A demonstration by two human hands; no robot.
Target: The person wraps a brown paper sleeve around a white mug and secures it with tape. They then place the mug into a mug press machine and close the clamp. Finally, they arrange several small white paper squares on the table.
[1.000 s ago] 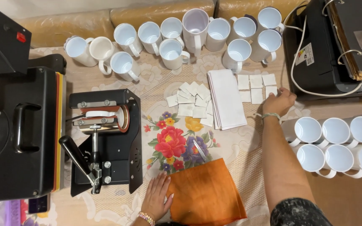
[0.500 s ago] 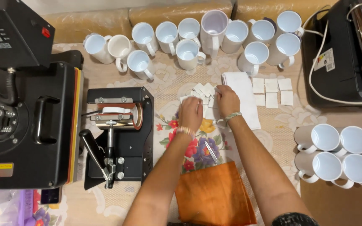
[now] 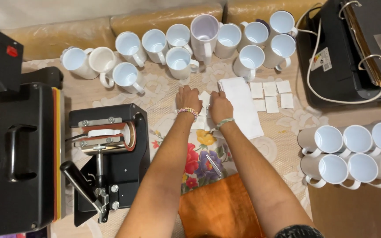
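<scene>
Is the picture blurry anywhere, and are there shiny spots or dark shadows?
Head view: mostly sharp, lit evenly from above; both hands, left hand and right hand, on the small white paper squares, look crisp; soft glare shows on the white mugs; the black press at the left edge is dark, with little detail.

The small white paper squares point(image 3: 204, 115) lie flat in a loose cluster on the lace-patterned worktop point(image 3: 287, 132), just in front of the row of white mugs. Most of the cluster is hidden under the two hands; only a few edges show between and below them, some overlapping one another. They sit just left of a tall white stack of paper sheets point(image 3: 242, 105), whose long side slants slightly, and above the flower print on the cloth.
</scene>
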